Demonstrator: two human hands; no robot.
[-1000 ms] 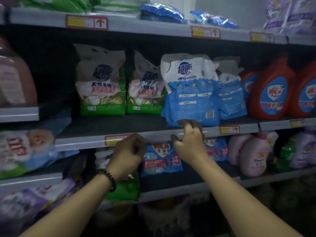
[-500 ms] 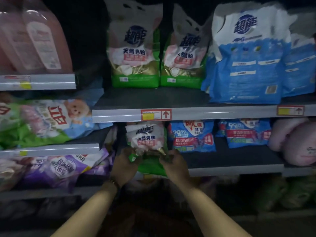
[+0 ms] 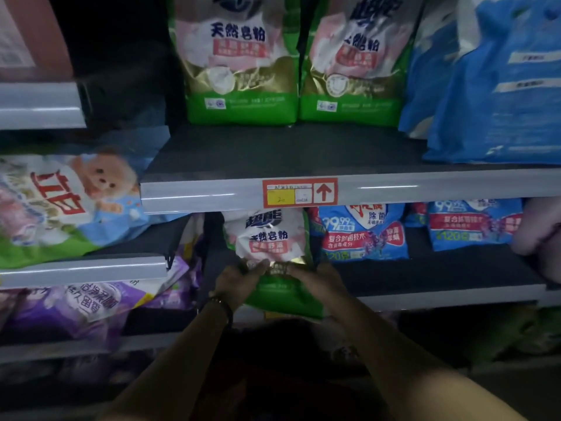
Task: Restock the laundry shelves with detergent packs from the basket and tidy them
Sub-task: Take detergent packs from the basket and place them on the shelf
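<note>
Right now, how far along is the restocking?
Done: two green detergent packs stand upright on the upper shelf. In hand: left hand and right hand grip a green-and-white detergent pack at the lower shelf edge. Left: probably seating it; the basket is out of view.

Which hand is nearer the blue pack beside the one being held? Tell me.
Right. The right hand sits just below-left of the blue pack, gripping the green-and-white pack; the left hand grips its other side, farther left.
</note>
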